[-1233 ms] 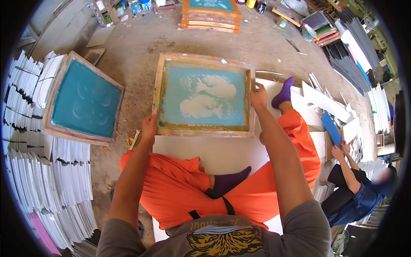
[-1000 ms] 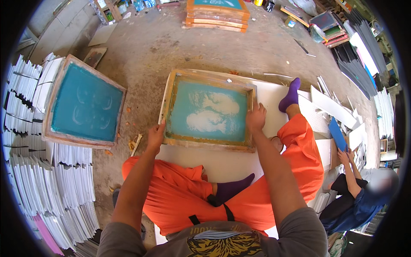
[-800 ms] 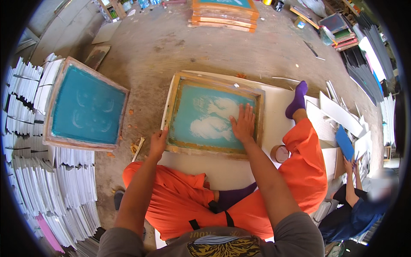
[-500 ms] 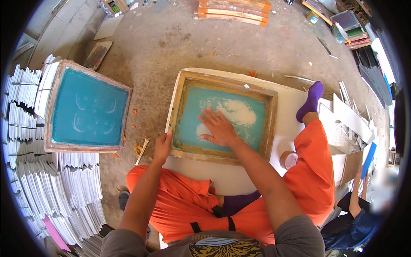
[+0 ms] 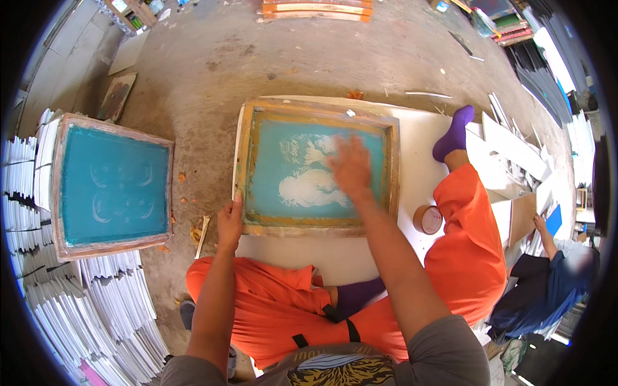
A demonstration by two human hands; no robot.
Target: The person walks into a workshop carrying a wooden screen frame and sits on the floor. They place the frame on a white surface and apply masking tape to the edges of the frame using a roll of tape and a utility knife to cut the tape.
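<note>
The printing screen [image 5: 315, 168] – a wooden frame with teal mesh and a pale figure design – lies flat on a white board [image 5: 360, 257] on the concrete floor [image 5: 212, 58], directly in front of the seated person.

Left hand [image 5: 230, 223]: it rests on the near left corner of the frame, with the fingers curled over the wooden edge. The grip is loose, not a closed fist, and the thumb side lies against the frame's outer face.

Right hand [image 5: 351, 168]: it lies open and flat on the mesh, palm down and fingers spread, over the right part of the pale design. It holds nothing. The hand is motion-blurred, so the single finger positions cannot be told.

Surroundings:
- A second screen [image 5: 112, 185] of the same kind lies to the left, on stacks of white sheets [image 5: 116, 302], well apart from the first.
- A roll of brown tape [image 5: 428, 219] sits on the board just right of the frame, beside the person's orange trouser leg [image 5: 470, 251].
- A purple sock [image 5: 454, 134] rests on the board near the frame's far right corner.
- Another person [image 5: 547, 283] in dark blue sits at the right edge – near loose white boards [image 5: 515, 148].
</note>
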